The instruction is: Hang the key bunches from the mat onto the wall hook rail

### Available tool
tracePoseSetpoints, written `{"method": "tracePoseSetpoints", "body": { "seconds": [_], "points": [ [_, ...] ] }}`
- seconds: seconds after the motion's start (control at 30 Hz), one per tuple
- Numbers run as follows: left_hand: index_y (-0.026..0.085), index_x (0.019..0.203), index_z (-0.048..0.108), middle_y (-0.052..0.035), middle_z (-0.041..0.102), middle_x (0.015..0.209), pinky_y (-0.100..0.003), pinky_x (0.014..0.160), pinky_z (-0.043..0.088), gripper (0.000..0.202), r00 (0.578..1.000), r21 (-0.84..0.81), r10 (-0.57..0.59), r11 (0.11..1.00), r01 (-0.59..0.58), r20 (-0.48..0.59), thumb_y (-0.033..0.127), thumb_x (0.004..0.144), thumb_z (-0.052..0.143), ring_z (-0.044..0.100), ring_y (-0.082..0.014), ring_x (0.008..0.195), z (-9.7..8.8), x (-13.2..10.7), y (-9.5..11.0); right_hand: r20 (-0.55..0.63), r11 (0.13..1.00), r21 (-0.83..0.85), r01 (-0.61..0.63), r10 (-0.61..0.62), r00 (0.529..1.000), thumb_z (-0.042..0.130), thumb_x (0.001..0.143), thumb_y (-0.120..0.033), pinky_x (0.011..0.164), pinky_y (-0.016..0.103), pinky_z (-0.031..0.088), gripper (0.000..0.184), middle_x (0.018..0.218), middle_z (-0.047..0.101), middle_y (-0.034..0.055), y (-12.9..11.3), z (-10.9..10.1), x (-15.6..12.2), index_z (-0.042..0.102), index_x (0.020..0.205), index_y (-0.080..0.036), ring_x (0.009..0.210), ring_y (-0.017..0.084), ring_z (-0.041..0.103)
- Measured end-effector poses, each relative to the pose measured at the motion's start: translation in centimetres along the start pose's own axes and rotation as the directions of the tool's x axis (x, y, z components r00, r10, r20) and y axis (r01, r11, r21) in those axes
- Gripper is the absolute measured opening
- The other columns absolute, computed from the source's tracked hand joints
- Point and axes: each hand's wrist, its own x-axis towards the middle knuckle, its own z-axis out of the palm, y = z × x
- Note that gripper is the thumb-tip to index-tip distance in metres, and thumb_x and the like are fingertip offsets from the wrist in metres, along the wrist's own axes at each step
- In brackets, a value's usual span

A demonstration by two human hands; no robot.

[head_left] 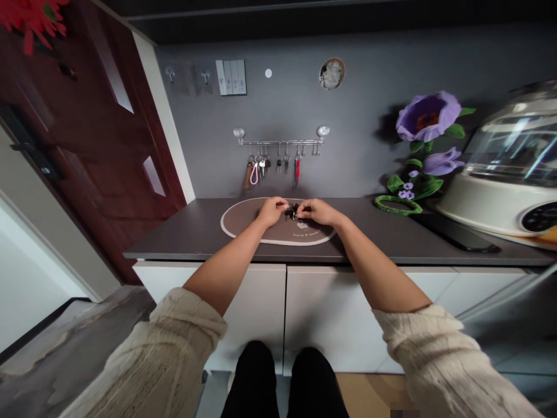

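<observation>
Keyring [294,212] sits between your left hand [272,211] and right hand [317,212], fingers closed narrowly on it from both sides, above the oval brown placemat [243,223], below the wall rail of hanging keys [281,142].

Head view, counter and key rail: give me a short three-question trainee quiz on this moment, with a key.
1. True or false: the left hand and right hand both hold a small dark item above the oval mat.
2. Multiple choice: what hangs from the wall rail? A spoons, B keys, C cups.
3. Fill the blank: in this view, the pink loop hangs to the ___ of the red fob.

Key: 1 true; 2 B; 3 left.
</observation>
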Motion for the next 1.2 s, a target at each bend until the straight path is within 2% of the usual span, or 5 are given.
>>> {"method": "tracePoseSetpoints", "body": {
  "seconds": [0.27, 0.57, 0.97, 1.1, 1.2],
  "points": [
    [0.013, 0.077, 0.062, -0.0044, 0.064, 0.079, -0.027, 0.074, 0.043, 0.011, 0.993, 0.042, 0.096, 0.994, -0.099, 0.072, 0.018, 0.072, 0.053, 0.056, -0.0127, 0.073, -0.1, -0.4, 0.6, -0.092, 0.999, -0.047, 0.002, -0.006, 0.996, 0.051, 0.070, -0.038, 0.059, 0.024, 0.035, 0.024, 0.063, 0.053, -0.0008, 0.0, 0.2, 0.1, 0.054, 0.072, -0.014, 0.057, 0.009, 0.044],
    [0.013, 0.080, 0.062, -0.0040, 0.065, 0.080, -0.026, 0.073, 0.042, 0.015, 0.983, 0.006, 0.135, 0.991, -0.137, 0.123, 0.021, 0.074, 0.051, 0.056, -0.0130, 0.075, 0.0, -0.6, 1.4, -0.246, 0.991, 0.128, 0.038, -0.006, 0.969, 0.051, 0.072, -0.033, 0.059, 0.024, 0.039, 0.017, 0.061, 0.049, -0.0022, -0.3, 0.2, 0.4, 0.049, 0.073, -0.016, 0.056, 0.009, 0.045],
    [0.013, 0.077, 0.060, -0.0030, 0.063, 0.078, -0.025, 0.074, 0.041, 0.014, 0.994, -0.047, 0.107, 0.993, -0.106, 0.026, 0.023, 0.075, 0.050, 0.054, -0.0123, 0.074, 0.1, -0.6, 1.9, -0.273, 0.909, 0.414, 0.053, 0.069, 0.959, 0.057, 0.070, -0.030, 0.065, 0.027, 0.045, 0.017, 0.065, 0.056, -0.0015, -0.5, 0.8, 0.5, 0.048, 0.077, -0.017, 0.059, 0.009, 0.052],
    [0.014, 0.075, 0.058, -0.0021, 0.060, 0.078, -0.025, 0.075, 0.040, 0.013, 0.990, 0.029, 0.139, 0.990, -0.138, -0.035, 0.021, 0.077, 0.047, 0.052, -0.0122, 0.075, 0.0, -0.3, 1.7, -0.242, 0.906, 0.421, 0.040, 0.070, 0.968, 0.055, 0.071, -0.027, 0.062, 0.026, 0.045, 0.021, 0.067, 0.057, -0.0025, -0.8, 1.0, 0.4, 0.048, 0.089, -0.019, 0.057, 0.009, 0.053],
    [0.014, 0.074, 0.057, -0.0023, 0.059, 0.077, -0.025, 0.075, 0.039, 0.013, 0.980, 0.098, 0.183, 0.980, -0.175, -0.076, 0.019, 0.077, 0.046, 0.051, -0.0125, 0.077, -0.1, -0.2, 1.6, -0.224, 0.921, 0.389, 0.015, 0.078, 0.972, 0.056, 0.071, -0.028, 0.062, 0.026, 0.045, 0.021, 0.070, 0.057, -0.0016, -0.9, 1.1, 0.4, 0.050, 0.088, -0.018, 0.058, 0.009, 0.053]
  ]
}}
